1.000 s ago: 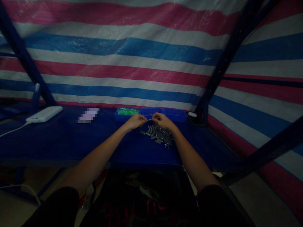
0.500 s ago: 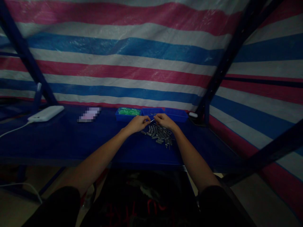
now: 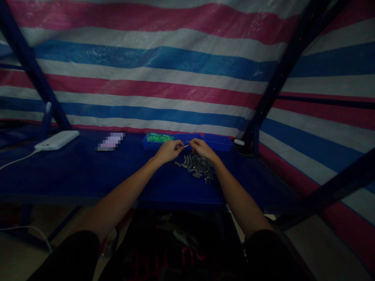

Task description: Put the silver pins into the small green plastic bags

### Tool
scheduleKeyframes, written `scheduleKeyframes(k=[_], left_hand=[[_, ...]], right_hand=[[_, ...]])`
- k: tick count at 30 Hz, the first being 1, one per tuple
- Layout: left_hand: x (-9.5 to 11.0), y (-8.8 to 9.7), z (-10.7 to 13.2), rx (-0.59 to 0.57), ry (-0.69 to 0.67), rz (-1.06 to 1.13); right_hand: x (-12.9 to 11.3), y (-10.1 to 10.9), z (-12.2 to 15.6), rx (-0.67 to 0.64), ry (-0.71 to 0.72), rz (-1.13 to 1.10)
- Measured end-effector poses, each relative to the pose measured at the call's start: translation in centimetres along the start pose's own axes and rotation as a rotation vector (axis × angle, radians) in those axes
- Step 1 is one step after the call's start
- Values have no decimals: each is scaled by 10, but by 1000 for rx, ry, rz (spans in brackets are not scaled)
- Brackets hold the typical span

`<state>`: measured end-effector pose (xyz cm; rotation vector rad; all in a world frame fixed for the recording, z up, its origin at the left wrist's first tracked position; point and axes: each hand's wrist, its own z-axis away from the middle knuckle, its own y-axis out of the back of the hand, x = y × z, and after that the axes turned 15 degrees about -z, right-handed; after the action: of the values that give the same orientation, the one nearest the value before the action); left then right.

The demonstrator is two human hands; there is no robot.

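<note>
My left hand (image 3: 170,150) is closed in a pinch on one end of a thin metal rod (image 3: 186,146). At the rod's other end, the fingers of my right hand (image 3: 202,149) are pinched together on it. Both hands are held just in front of the blue bins, above the table. Below them lies a pile of small grey metal cylinders (image 3: 190,163) mixed with thin metal pins (image 3: 207,168). Whether a cylinder sits between my fingertips is too small to tell.
Behind my hands stand a blue bin (image 3: 144,146) holding green plastic packets, and two more blue bins (image 3: 218,143). A white power bank (image 3: 60,139) with a cable and a pixelated flat object (image 3: 111,141) lie left. A small white case (image 3: 239,142) sits by the right post.
Both hands have risen slightly, and the rod between them lies closer to level. The pile and the bins look the same.
</note>
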<state>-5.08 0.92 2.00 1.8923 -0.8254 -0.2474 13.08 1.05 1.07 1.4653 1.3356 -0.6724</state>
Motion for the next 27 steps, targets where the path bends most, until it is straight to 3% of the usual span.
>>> scheduleKeyframes(k=[5, 13, 20, 27], left_hand=[[-1, -3, -1, 38, 34, 9], [9, -8, 4, -7, 69, -25], [7, -8, 4, 2, 97, -71], [6, -11, 3, 26, 73, -56]], right_hand=[[-2, -7, -3, 60, 8, -54], [0, -17, -5, 130, 34, -194], [1, -24, -7, 202, 79, -164], [-3, -23, -6, 190, 109, -217]])
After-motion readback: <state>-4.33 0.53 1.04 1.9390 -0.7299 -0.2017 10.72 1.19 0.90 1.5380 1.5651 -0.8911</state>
